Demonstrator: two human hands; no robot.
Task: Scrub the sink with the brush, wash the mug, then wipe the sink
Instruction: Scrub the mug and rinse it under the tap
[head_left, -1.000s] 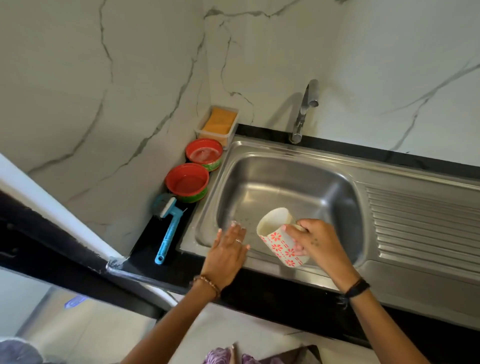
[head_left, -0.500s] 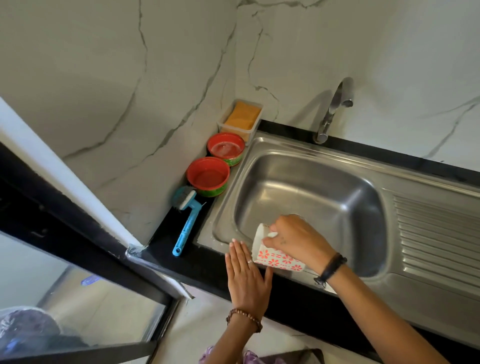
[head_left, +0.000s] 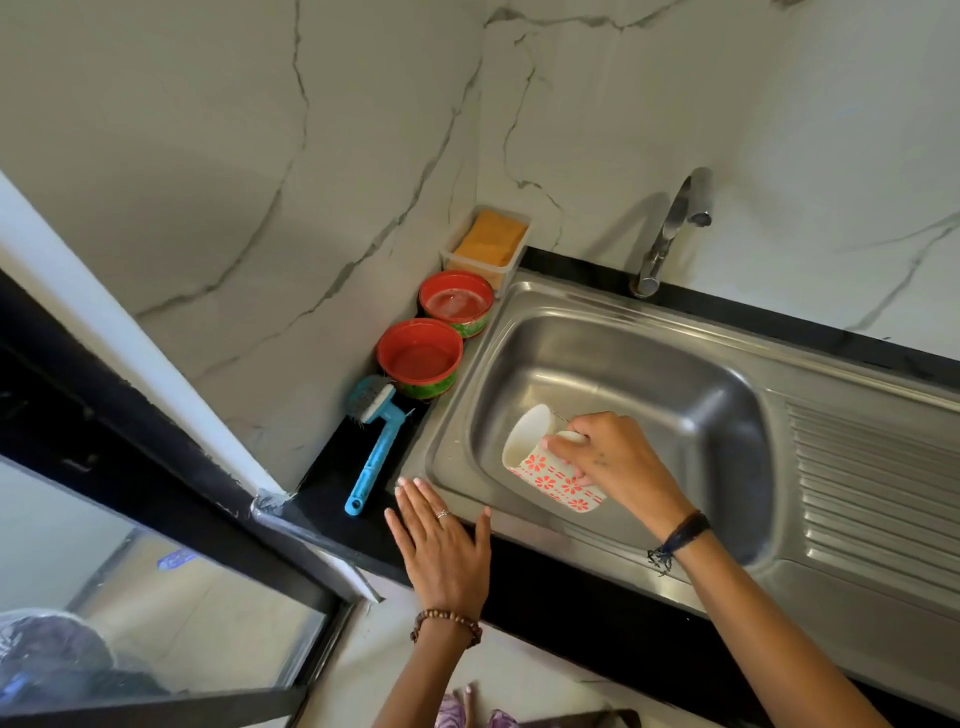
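Mug in your right hand is tilting on its side above the near part of the steel sink, mouth facing left; your fingers are curling around its white handle side. Black counter is running along the front edge, and marble-look walls are meeting in the corner behind. You are keeping the blue brush on the counter left of the sink, beside two red bowls and a tub holding an orange sponge. The tap is standing at the back rim. The mug's handle is hiding under your fingers. Your left hand is lying flat over the sink's front left corner, fingers straight and close together.
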